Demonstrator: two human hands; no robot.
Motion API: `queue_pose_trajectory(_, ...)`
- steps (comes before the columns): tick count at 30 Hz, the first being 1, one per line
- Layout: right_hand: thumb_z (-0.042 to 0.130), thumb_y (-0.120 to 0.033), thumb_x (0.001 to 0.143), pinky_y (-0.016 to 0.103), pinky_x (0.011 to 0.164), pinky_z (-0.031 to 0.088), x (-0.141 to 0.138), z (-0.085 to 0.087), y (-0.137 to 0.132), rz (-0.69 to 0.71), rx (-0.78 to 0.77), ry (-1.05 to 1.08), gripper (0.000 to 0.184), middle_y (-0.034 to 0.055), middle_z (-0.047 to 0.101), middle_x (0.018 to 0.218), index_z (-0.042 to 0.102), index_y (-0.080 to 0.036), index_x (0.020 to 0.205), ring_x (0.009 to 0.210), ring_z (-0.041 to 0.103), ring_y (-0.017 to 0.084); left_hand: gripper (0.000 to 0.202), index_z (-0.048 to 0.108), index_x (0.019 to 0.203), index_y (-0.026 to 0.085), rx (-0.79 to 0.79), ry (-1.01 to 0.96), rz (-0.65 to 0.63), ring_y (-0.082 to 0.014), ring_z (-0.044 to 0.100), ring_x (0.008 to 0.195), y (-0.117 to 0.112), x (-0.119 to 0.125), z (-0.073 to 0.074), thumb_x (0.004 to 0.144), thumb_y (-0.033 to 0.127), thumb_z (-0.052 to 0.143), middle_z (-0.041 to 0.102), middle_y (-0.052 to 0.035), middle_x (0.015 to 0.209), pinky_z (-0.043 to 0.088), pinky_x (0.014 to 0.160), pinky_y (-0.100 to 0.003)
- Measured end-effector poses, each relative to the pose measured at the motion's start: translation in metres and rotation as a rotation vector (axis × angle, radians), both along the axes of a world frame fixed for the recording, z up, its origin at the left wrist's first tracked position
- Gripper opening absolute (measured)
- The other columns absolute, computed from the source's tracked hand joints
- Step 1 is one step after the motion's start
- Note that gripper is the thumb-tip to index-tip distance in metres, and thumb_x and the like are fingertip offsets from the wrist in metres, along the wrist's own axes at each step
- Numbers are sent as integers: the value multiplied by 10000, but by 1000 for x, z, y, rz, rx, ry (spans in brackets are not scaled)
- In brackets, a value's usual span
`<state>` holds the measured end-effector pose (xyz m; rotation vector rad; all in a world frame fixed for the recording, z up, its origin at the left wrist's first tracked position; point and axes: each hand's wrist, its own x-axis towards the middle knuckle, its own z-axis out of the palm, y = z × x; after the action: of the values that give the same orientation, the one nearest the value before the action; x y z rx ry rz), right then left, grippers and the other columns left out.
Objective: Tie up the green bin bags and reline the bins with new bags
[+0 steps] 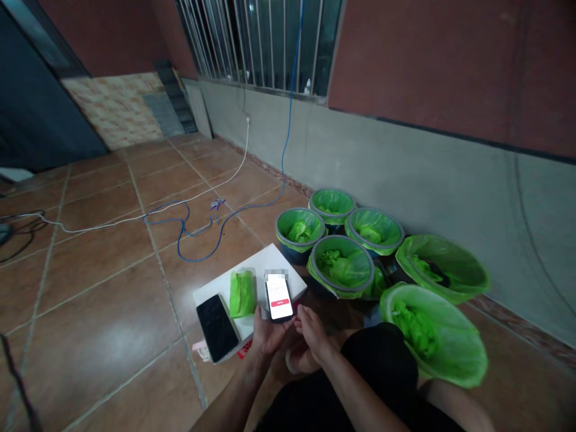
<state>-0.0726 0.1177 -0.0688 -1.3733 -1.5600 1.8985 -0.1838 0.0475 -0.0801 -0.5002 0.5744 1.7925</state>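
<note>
My left hand is wrapped round the lower end of a smartphone, whose lit white screen shows a red button; the top of the screen is blurred out. Close by the phone's lower right corner, my right hand has its fingers curled in, and what they hold, if anything, is hidden. Beneath the phone is a white board or low tabletop. A folded bright green bundle, seemingly plastic bags, lies on it left of the phone. Farther left, a black tablet-like slab overlaps the white edge.
Several bins lined with green bags, such as the front grey-rimmed bin, stand to the right by the wall. A blue cable and a white cable cross the tiled floor. A barred window is above.
</note>
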Motion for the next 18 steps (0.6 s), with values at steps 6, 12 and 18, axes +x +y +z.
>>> queue_pose_trajectory(6, 437, -626, 842, 309, 699, 521, -15, 0, 0, -58, -81, 0, 498, 95, 670, 906, 612, -173, 953, 803, 649, 201, 345, 610, 1171, 128, 23, -24, 68, -287, 632, 1093, -6, 6, 2, 893, 293, 490, 701, -152, 1089, 498, 953, -444)
queue_pose_trajectory(12, 486, -551, 855, 260, 651, 480, -11, 7, 5, 56, -138, -29, 421, 64, 663, 911, 610, -174, 995, 807, 633, 172, 178, 660, 841, 93, -99, 98, -156, -178, 683, 730, -10, 15, 0, 750, 58, 510, 714, -84, 771, 528, 781, -280)
queue_pose_trajectory(18, 565, -556, 797, 334, 749, 514, 25, 34, 17, 111, -67, -36, 484, 114, 681, 1098, 630, -174, 1086, 907, 668, 227, 163, 642, 865, 122, -173, 228, -515, -208, 671, 861, -18, 35, -21, 725, 94, 563, 706, -91, 861, 446, 945, -360)
